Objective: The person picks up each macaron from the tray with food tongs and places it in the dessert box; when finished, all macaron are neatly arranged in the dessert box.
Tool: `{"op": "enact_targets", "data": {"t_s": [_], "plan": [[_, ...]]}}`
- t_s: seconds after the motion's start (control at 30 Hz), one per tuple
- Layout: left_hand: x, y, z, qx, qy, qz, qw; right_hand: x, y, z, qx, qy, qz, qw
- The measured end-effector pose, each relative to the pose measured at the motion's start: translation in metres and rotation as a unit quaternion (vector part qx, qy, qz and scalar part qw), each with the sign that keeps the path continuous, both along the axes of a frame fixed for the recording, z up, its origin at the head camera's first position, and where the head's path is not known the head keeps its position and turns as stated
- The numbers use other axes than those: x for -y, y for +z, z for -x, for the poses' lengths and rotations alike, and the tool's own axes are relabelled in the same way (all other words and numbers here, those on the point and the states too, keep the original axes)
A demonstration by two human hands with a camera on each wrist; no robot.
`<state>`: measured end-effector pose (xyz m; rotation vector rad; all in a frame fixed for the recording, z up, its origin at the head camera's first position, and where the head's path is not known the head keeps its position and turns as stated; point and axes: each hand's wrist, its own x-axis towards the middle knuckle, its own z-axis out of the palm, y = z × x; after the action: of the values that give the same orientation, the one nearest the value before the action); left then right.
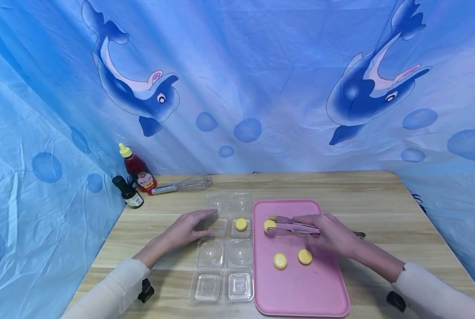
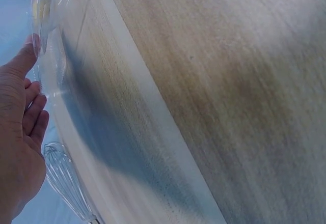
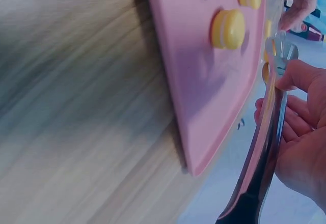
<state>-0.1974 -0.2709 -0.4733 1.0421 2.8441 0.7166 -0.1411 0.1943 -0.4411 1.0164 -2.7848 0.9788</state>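
Macaron (image 1: 269,226), yellow and round, on the far left part of the pink tray (image 1: 301,292), and it's right at the business end of the tongs (image 3: 275,117)! Everything hangs on that line, I'd say: their long axis runs leftward from the right hand (image 1: 329,230) over the tray, one head to the far side of the sweet, the other to the near side. Touching it or only bracketing it? Can't tell from where I stand! The sweet lies left of the right fingers, and that hand is plainly the nearer one. Look at the grip: thumb and fingers pinching the tongs, whose two arms stand apart. Nearer in on the tray, a second macaron (image 1: 279,261), and just right of it a third macaron (image 1: 304,257). Now leftward: the far clear container (image 1: 219,228) has a boxed macaron (image 1: 241,224) in its right compartment, left of the tongs' heads. And at that container's left edge, the left hand (image 1: 187,228), thumb and fingers spread, a digit against the plastic! On the near side, another clear container (image 1: 239,285), lid open; over at far left, a whisk (image 1: 193,182), a red sauce bottle (image 1: 135,166) and a dark bottle (image 1: 127,192)
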Motion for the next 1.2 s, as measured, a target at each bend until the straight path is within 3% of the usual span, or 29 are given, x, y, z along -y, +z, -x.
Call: {"op": "enact_targets", "data": {"t_s": [0.2,0.57,1.2], "plan": [[0.000,0.000,-0.001,0.002,0.002,0.002,1.0000,0.022,0.006,0.008,0.016,0.023,0.018,0.9995],[0.001,-0.001,0.000,-0.001,0.000,0.004,1.0000,0.072,0.017,0.022,0.000,0.045,0.008,0.9990],[0.000,0.000,0.000,-0.008,-0.009,0.005,0.9999,0.146,0.006,0.037,-0.011,0.076,0.016,0.9970]]}}
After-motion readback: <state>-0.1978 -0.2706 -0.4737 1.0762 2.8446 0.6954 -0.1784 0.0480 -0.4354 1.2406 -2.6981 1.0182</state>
